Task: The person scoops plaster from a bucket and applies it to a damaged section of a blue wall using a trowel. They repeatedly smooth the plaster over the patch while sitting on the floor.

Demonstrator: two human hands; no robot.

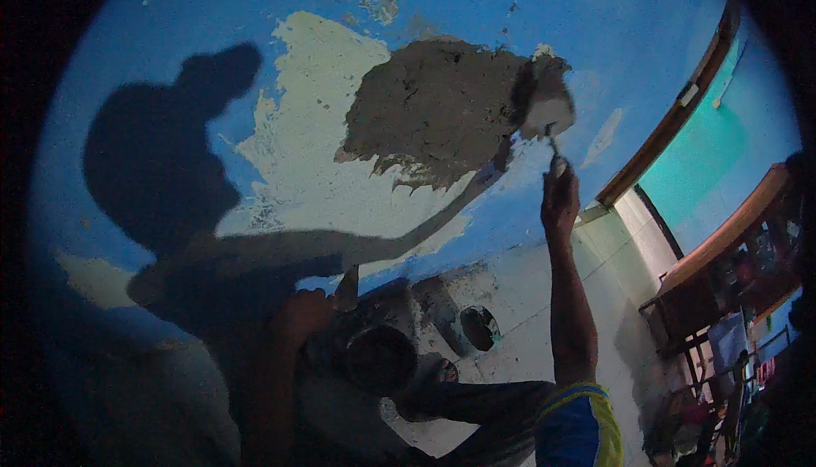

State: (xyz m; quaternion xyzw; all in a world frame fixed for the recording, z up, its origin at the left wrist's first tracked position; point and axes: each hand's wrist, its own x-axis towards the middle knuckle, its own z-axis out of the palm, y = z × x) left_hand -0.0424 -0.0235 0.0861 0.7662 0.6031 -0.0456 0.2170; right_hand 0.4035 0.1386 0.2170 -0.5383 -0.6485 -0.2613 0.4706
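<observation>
Trowel: its blade (551,116) lies on the wall (646,50), at the right edge of the dark mortar patch (433,101).
Right hand (559,202): fingers wrapped around the trowel's handle, arm stretched upward.
Left hand (306,311): low, in shade, beside a flat-bladed tool (346,290) (whether its fingers close on it, I cannot tell).
Around the mortar: pale bared plaster (314,84), then blue paint.
Across the wall: a capped person's shadow (140,161).
Below: a dark round bucket (382,386).
</observation>
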